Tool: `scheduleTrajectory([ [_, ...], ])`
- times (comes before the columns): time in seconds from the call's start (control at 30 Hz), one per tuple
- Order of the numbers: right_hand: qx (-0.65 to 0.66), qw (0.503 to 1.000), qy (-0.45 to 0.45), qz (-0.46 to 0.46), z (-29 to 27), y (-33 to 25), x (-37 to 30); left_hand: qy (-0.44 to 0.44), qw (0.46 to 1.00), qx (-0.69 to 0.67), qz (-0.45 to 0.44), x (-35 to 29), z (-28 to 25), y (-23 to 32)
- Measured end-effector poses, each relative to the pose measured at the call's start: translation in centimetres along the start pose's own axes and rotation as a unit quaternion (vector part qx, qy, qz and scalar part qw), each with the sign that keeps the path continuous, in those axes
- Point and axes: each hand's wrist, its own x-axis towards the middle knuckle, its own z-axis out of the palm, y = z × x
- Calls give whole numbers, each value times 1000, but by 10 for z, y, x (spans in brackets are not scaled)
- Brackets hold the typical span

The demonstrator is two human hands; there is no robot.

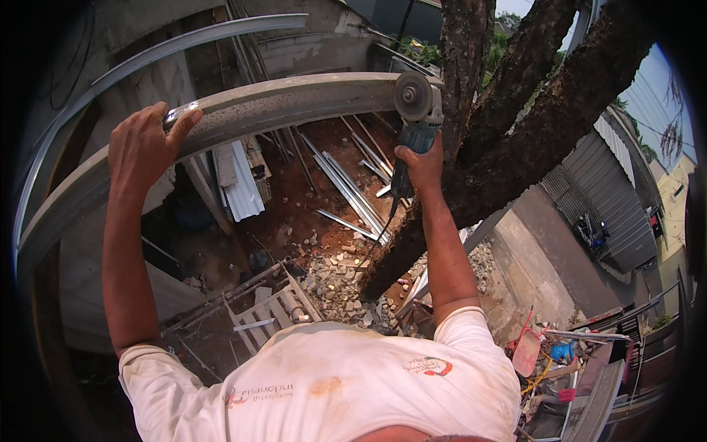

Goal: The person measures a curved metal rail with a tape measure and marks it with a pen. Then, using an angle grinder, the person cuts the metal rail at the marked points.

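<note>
A long grey metal beam [294,103] runs across in front of me, bowed by the lens. My left hand [143,147] is closed over its upper edge, the thumb lying along a shiny patch. In my right hand [423,166] is an angle grinder [418,136], held upright by its body. The round disc [413,96] faces me at the beam's right end; whether it touches the metal I cannot tell. From the grinder's lower end a dark cord [390,214] hangs down toward the ground.
A thick tree trunk [515,158] rises close to the right of the grinder. Far below lie metal strips [346,191], rubble [346,280] and a wooden ladder-like frame [276,313]. Another thin metal rail [199,37] curves behind the beam. A red wheelbarrow [527,350] stands lower right.
</note>
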Motion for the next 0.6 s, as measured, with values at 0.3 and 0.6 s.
scheduleTrajectory([
  [0.3, -17, 1000, 0, -9, -4, -5, 0, -1, 1000, 8, -1, -1, 0, 2],
  [0.6, -10, 1000, -23, -15, -8, -7, 4, -7, 1000, 1, -8, 0, -4, 3],
])
